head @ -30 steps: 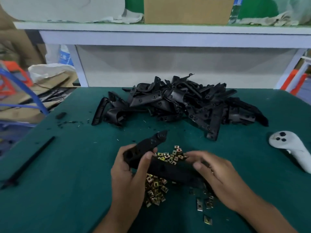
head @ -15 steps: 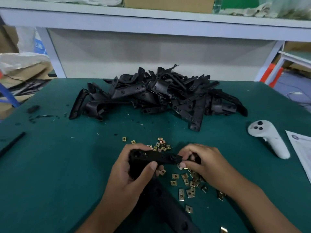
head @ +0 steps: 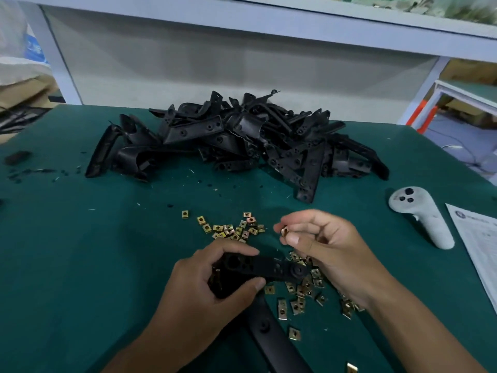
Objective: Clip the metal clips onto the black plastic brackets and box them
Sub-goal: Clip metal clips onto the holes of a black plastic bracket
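My left hand (head: 212, 294) grips one end of a black plastic bracket (head: 271, 269), whose other arm runs down toward the frame's bottom edge. My right hand (head: 325, 246) hovers just above and right of the bracket's tip, pinching a single metal clip (head: 284, 231) between thumb and forefinger. Several loose brass-coloured clips (head: 234, 228) lie scattered on the green mat around and under both hands. A large pile of black brackets (head: 242, 141) sits at the far middle of the table.
A white handheld controller (head: 419, 216) lies at the right, with a printed paper sheet (head: 481, 254) beyond it at the edge. Black plastic scraps (head: 18, 157) dot the far left of the green table (head: 80, 251). A white shelf frame runs behind.
The right hand has lifted off the bracket's tip and risen with one clip pinched. The left hand keeps its hold on the bracket. The camera has tilted further down.
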### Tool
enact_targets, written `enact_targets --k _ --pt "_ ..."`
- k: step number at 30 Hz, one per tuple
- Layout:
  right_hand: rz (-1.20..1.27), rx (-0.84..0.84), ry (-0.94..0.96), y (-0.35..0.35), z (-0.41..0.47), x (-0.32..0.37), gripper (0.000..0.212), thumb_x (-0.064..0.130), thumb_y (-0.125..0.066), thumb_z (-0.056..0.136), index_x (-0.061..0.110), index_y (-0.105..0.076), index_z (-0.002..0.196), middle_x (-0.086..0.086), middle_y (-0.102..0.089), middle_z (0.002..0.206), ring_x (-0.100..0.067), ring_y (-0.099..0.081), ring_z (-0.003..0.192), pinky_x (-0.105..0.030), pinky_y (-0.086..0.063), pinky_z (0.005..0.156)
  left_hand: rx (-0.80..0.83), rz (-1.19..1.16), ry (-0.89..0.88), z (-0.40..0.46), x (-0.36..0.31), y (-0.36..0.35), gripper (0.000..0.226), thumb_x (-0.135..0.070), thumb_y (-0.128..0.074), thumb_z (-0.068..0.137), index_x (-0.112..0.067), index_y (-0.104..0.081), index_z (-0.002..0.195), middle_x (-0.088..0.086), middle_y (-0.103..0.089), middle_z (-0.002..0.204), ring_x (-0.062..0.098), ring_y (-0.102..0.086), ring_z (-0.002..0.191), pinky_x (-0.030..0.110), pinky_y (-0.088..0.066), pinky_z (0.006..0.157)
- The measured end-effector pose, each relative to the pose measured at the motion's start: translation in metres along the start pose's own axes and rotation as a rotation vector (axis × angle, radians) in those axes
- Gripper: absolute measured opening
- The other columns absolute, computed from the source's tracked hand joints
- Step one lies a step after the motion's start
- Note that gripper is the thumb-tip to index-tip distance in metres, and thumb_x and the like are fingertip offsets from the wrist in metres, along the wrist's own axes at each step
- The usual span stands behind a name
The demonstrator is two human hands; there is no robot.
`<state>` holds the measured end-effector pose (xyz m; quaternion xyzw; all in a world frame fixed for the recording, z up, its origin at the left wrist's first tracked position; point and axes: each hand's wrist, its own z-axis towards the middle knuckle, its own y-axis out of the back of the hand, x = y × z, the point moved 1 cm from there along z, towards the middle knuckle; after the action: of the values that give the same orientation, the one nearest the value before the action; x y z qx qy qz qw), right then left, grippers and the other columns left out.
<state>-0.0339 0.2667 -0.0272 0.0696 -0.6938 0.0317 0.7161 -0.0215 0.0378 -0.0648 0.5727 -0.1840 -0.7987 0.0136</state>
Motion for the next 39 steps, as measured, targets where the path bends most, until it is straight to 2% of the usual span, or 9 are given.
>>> enact_targets --k 6,11,17,20,24,29,34,37,39 --pt "-0.009 0.015 0.029 -0.008 -0.004 0.005 0.017 0.031 -0.079 0.080 0.033 -0.078 0.097 0.002 -0.078 0.090 -0.007 -0.073 0.090 -0.014 -0.052 0.076 0.069 0.040 0.000 0.003 -0.003 -0.002 0.033 -0.063 -0.074 0.076 -0.056 -0.066 0.107 -0.027 -0.072 0.101 0.000 -0.067 0.095 0.008 -0.047 0.075" --pt "-0.011 0.042 0.051 -0.012 -0.007 0.009 0.018 0.022 -0.072 0.086 0.022 -0.077 0.103 0.014 -0.075 0.083 0.003 -0.070 0.083 -0.009 -0.050 0.074 0.107 -0.025 0.006 0.004 -0.007 -0.003 0.032 -0.059 -0.073 0.077 -0.055 -0.067 0.108 -0.025 -0.073 0.101 -0.003 -0.067 0.095 0.005 -0.046 0.076" --pt "0.025 0.084 -0.018 -0.018 -0.011 0.014 0.015 0.021 -0.074 0.085 0.031 -0.078 0.096 0.008 -0.076 0.089 -0.005 -0.071 0.088 -0.016 -0.053 0.077 0.040 -0.135 0.014 0.004 0.001 -0.005 0.041 -0.059 -0.084 0.064 -0.045 -0.063 0.096 -0.012 -0.076 0.090 0.004 -0.071 0.084 0.021 -0.056 0.074" --pt "0.013 0.075 -0.033 -0.022 -0.014 0.012 0.011 0.020 -0.075 0.087 0.026 -0.079 0.095 0.010 -0.075 0.083 -0.003 -0.071 0.083 -0.014 -0.052 0.072 0.032 -0.185 0.016 0.002 0.001 -0.005 0.045 -0.068 -0.083 0.063 -0.043 -0.063 0.094 -0.010 -0.076 0.088 0.006 -0.072 0.084 0.019 -0.055 0.073" --pt "0.004 0.041 -0.077 -0.031 -0.018 0.012 0.018 0.027 -0.073 0.081 0.024 -0.079 0.097 0.003 -0.078 0.088 -0.009 -0.073 0.085 -0.017 -0.055 0.074 0.020 -0.152 0.007 0.003 0.001 -0.006 0.044 -0.063 -0.085 0.063 -0.045 -0.059 0.092 -0.012 -0.076 0.084 0.002 -0.070 0.079 0.016 -0.052 0.069" --pt "-0.003 0.028 -0.100 -0.036 -0.019 0.012 0.020 0.030 -0.073 0.080 0.026 -0.080 0.098 -0.001 -0.079 0.092 -0.014 -0.074 0.088 -0.020 -0.056 0.078 0.010 -0.159 0.016 0.003 0.002 -0.006 0.045 -0.064 -0.085 0.061 -0.046 -0.057 0.090 -0.012 -0.076 0.084 0.004 -0.070 0.078 0.032 -0.053 0.069" --pt "-0.020 0.021 -0.090 -0.041 -0.021 0.012 0.020 0.028 -0.072 0.082 0.026 -0.080 0.100 -0.001 -0.079 0.094 -0.013 -0.074 0.092 -0.019 -0.055 0.080 0.012 -0.136 -0.010 0.003 -0.002 -0.005 0.042 -0.063 -0.084 0.065 -0.045 -0.056 0.090 -0.015 -0.075 0.084 0.002 -0.070 0.080 0.017 -0.052 0.070" --pt "-0.006 0.011 -0.090 -0.043 -0.022 0.012 0.021 0.029 -0.073 0.080 0.024 -0.080 0.099 -0.002 -0.079 0.095 -0.014 -0.074 0.092 -0.018 -0.055 0.079 0.017 -0.092 -0.033 0.003 -0.003 -0.005 0.040 -0.054 -0.085 0.067 -0.044 -0.055 0.091 -0.016 -0.075 0.085 0.002 -0.071 0.081 0.031 -0.055 0.070" --pt "0.014 -0.005 -0.086 -0.044 -0.022 0.012 0.021 0.028 -0.073 0.079 0.023 -0.080 0.098 -0.001 -0.079 0.093 -0.012 -0.074 0.089 -0.017 -0.054 0.077 0.011 -0.092 -0.035 0.004 -0.004 -0.005 0.042 -0.056 -0.085 0.066 -0.044 -0.055 0.091 -0.016 -0.075 0.084 0.003 -0.071 0.080 0.032 -0.054 0.070"
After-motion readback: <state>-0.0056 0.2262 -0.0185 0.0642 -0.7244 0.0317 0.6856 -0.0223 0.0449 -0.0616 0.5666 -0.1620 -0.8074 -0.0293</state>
